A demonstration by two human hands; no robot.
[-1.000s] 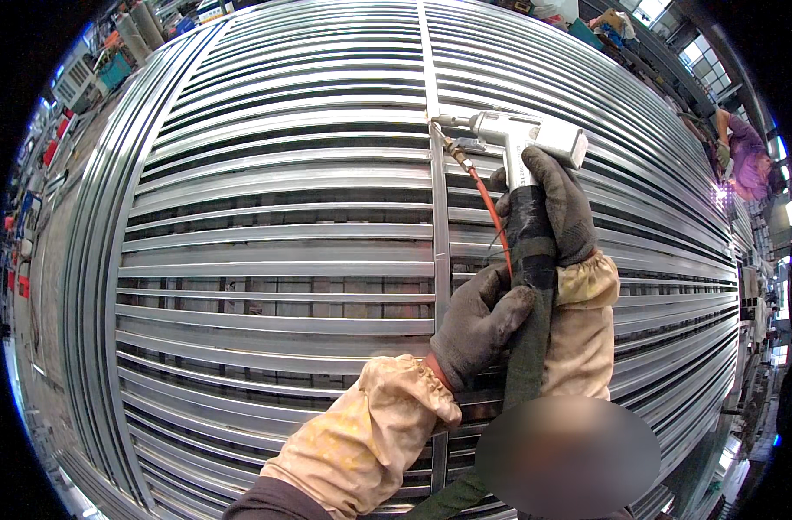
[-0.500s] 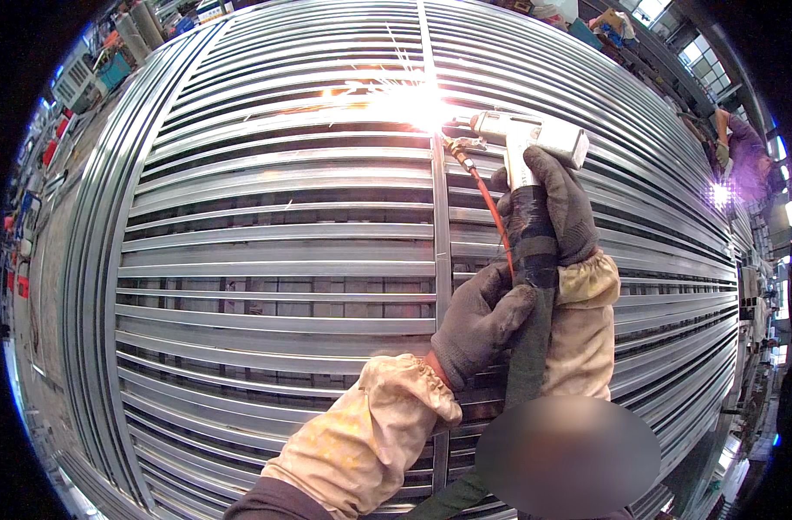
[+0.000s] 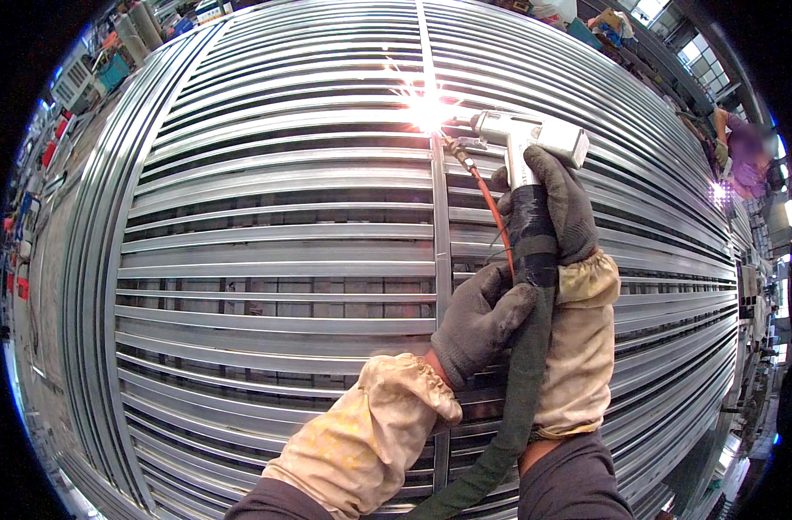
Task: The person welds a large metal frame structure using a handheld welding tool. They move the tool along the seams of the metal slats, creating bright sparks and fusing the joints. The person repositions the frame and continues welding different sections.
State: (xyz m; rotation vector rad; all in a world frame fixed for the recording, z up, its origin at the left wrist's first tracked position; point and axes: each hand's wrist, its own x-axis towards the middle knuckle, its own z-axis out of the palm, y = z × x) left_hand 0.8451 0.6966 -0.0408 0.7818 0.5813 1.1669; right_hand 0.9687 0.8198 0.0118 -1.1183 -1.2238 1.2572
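Spark burst [image 3: 429, 111]: pulled in from a long leftward spray half a second ago to a tight white flare; your hands and gun sit about the same.
Metal frame [image 3: 279, 326]: fills most of the view, rows of silver bars running left-right, centre bar [image 3: 441, 221] crossing them straight away from you.
Tan sleeves [image 3: 370, 429]: both your forearms, coming in from the lower edge.
Dark hose sheath [image 3: 524, 368]: runs from the gun handle down between your arms, bends left at the bottom.
Welding gun [image 3: 522, 143]: ahead of both your hands, right of the centre bar; handle axis points away from you, head lies crosswise, nozzle aimed left at that bar. Glare hides whether the tip touches.
Right hand [image 3: 567, 208]: nearer the head, gloved, wrapped round the taped handle.
Left hand [image 3: 478, 325]: gloved, closer to you, thumb and fingers closed about the sheath just below the tape.
Co-worker [image 3: 744, 156]: far right, purple clothing, second flash [image 3: 719, 192] beside them.
Teal box [image 3: 114, 71]: upper-left rim; too small to tell what's inside.
Orange hose [image 3: 491, 199]: thin, slants along the gun's left side.
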